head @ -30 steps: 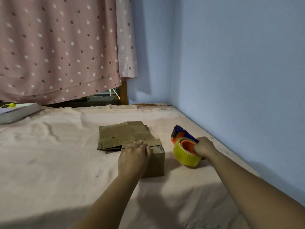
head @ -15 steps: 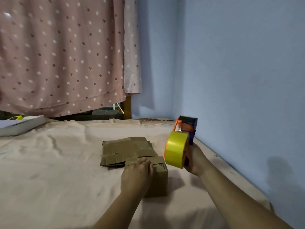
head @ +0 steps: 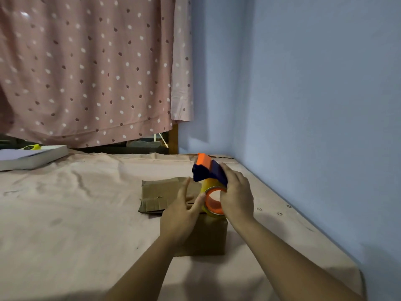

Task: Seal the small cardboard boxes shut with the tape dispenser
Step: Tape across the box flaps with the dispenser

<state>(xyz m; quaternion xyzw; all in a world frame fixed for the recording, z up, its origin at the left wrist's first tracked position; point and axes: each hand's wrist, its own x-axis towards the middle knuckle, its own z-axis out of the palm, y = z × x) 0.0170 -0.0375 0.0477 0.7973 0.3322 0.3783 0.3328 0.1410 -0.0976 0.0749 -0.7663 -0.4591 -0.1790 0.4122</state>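
While the right hand wraps its grip around the tape dispenser, yellow roll resting on the small cardboard box below, left hand spread open beside it, flattened cardboard just beyond on the bed.

Your left forearm enters from the near bottom edge and runs up and slightly right toward the far side. Your left hand is held palm facing right, fingers extended and slightly spread, pointing to the far side, with the thumb reaching right. Your right forearm enters from the near right corner and runs diagonally up and left. Your right hand is curled in a grasp, back of the hand toward the camera, fingers wrapped over the far side. The two hands sit just beside each other, thumbs nearly meeting.
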